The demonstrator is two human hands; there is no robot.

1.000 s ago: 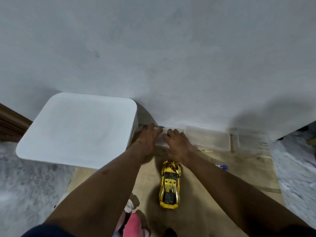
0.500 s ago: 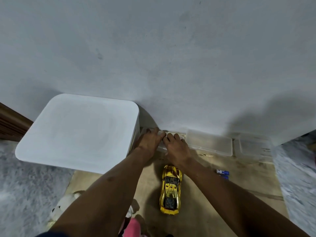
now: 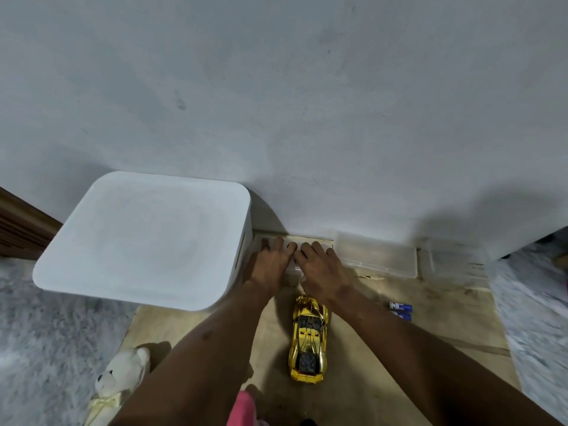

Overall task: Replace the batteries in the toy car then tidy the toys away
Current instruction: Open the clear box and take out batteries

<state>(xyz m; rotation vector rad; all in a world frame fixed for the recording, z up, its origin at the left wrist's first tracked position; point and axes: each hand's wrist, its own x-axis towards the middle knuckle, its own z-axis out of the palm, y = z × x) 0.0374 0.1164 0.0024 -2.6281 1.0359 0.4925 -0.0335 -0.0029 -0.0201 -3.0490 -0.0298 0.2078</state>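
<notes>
The lid of a small clear plastic box [image 3: 319, 241] is pressed by the left hand [image 3: 270, 267] and right hand [image 3: 324, 272], with fingers laid flat and nothing grasped. A shiny gold toy car [image 3: 309, 336] is seen just beneath the right wrist.

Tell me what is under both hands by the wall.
A small translucent box against the wall; the left hand and right hand lie on its top. Its contents are hidden by the hands.

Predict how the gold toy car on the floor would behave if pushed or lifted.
The toy car sits right way up on the smooth floor, so a lengthways push would probably roll it. Its glossy shell looks hard, likely stiff and perhaps slippery.
</notes>
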